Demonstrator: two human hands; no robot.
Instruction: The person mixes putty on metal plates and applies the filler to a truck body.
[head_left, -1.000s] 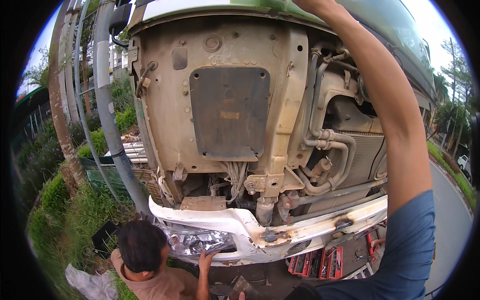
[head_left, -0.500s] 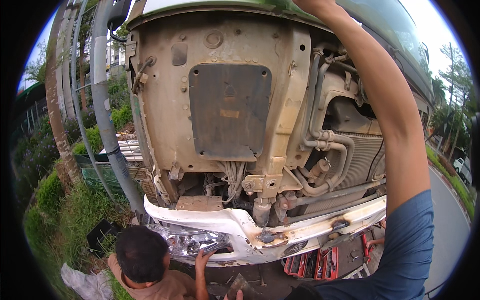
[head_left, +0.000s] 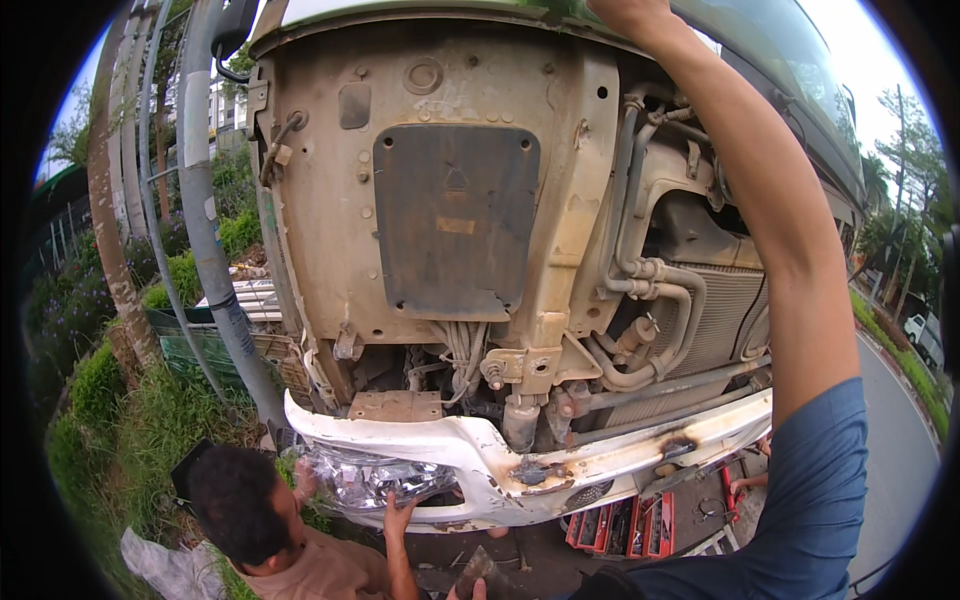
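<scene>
My right arm (head_left: 780,230) reaches up along the right side of a vehicle's exposed front (head_left: 460,200); my right hand (head_left: 625,15) is at the upper panel edge, its fingers cut off by the frame. At the bottom, my left hand (head_left: 470,588) grips a grey flat piece (head_left: 475,568), below the white, rust-marked bumper (head_left: 600,470). A co-worker (head_left: 250,510) at lower left has both hands on a clear headlight (head_left: 380,473) at the bumper's left end. Behind the bumper are pipes (head_left: 650,290), a radiator (head_left: 700,320) and a dark square plate (head_left: 455,215).
Poles (head_left: 215,250), grass (head_left: 140,460) and a plastic sack (head_left: 170,565) are on the left. Red toolboxes (head_left: 625,530) lie below the bumper, with another person's hand (head_left: 745,483) beside them. A road (head_left: 895,410) runs along the right.
The co-worker has shifted left, and a second hand now shows at the headlight, which has moved slightly left. My right arm stays raised.
</scene>
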